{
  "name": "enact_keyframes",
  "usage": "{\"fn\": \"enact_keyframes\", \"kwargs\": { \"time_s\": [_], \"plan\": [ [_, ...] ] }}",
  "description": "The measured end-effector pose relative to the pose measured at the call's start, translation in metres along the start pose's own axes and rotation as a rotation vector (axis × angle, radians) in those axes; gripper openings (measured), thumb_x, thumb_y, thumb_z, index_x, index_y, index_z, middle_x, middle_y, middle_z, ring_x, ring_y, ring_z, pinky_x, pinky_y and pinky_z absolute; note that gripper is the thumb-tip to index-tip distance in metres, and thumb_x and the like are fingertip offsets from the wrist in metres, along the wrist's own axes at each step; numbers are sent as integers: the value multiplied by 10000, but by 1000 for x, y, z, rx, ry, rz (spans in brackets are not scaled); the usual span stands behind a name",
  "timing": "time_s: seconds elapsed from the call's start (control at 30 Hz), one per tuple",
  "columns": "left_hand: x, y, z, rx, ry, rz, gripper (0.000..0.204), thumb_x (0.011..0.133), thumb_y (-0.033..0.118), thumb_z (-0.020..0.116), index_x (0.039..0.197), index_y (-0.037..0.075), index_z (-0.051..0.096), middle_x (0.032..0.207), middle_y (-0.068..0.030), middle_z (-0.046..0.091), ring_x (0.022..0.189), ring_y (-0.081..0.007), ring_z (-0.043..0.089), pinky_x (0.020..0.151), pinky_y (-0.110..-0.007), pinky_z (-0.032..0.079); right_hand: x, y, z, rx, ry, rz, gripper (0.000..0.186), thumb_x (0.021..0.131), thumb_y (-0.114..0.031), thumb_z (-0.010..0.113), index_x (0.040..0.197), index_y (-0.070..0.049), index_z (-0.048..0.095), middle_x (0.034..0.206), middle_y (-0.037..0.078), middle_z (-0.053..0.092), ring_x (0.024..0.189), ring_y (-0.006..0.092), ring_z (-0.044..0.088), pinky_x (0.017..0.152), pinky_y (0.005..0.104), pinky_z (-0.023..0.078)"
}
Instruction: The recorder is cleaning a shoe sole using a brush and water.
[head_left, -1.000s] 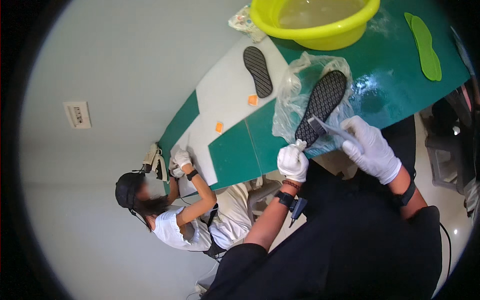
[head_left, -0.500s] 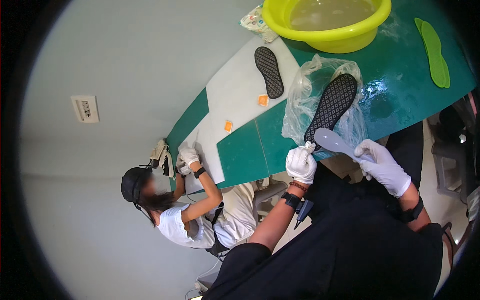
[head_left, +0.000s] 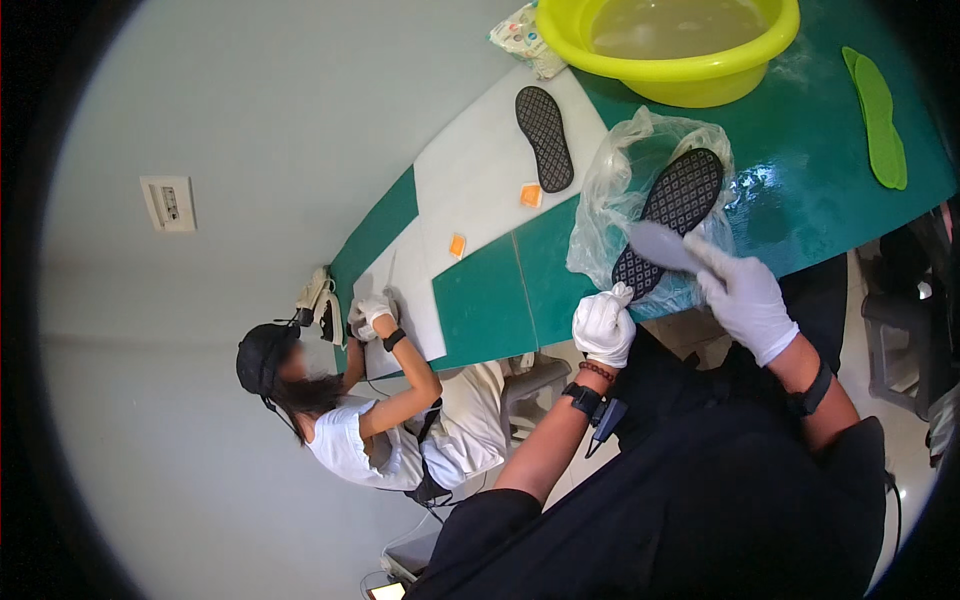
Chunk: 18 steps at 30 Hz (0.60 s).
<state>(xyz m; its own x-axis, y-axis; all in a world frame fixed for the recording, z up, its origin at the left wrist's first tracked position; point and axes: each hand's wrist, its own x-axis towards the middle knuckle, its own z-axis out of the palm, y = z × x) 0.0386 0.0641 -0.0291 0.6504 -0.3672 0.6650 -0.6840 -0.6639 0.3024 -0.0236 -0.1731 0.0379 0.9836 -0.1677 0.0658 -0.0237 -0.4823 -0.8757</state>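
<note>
My left hand (head_left: pixel 603 327), in a white glove, is closed on the near end of a black insole (head_left: pixel 688 188) with a pale diamond pattern. The insole lies slantwise over a clear plastic bag (head_left: pixel 600 222) at the table's near edge. In my gloved right hand (head_left: pixel 748 308) is a pale grey-lilac brush (head_left: pixel 663 246) with an oval head. Its head rests over the middle of the insole, hiding part of it; any bristles are out of sight.
A yellow basin (head_left: pixel 690 92) of cloudy water stands beyond the bag on the green table (head_left: pixel 488 298). Green insoles (head_left: pixel 876 118) lie at right. On white sheets are another black insole (head_left: pixel 545 138) and orange sachets (head_left: pixel 530 195). A gloved co-worker (head_left: pixel 365 440) sits at left.
My right hand has moved up and left with the brush, bringing its head from the insole's near end to its middle. My left hand keeps its hold. The view has shifted slightly.
</note>
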Motion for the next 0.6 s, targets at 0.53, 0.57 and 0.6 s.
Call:
{"fn": "enact_keyframes", "kwargs": {
  "time_s": [0.53,0.57,0.6],
  "plan": [
    [-6,-4,1,6,-39,-1,224,698,-79,608,798,89,716,864,-84,730,759,-276,653,715,-370,507,-16,-4,24,-76,-55,-129,446,891,-141,651,1337,-151,652,759,230,642,706,422,656,637,499,517],
    [-7,-4,2,7,-45,-1,225,697,-81,608,801,87,717,860,-83,728,757,-276,652,713,-369,506,-18,6,23,-171,-89,-148,428,900,-147,645,1327,-156,660,751,228,642,700,417,659,632,495,521],
    [-3,-3,0,14,-44,-1,225,697,-81,608,801,87,717,860,-83,728,757,-276,652,713,-369,506,-9,11,18,-196,55,-103,419,912,-161,634,1331,-150,657,749,229,643,701,412,663,628,491,522]
  ]
}}
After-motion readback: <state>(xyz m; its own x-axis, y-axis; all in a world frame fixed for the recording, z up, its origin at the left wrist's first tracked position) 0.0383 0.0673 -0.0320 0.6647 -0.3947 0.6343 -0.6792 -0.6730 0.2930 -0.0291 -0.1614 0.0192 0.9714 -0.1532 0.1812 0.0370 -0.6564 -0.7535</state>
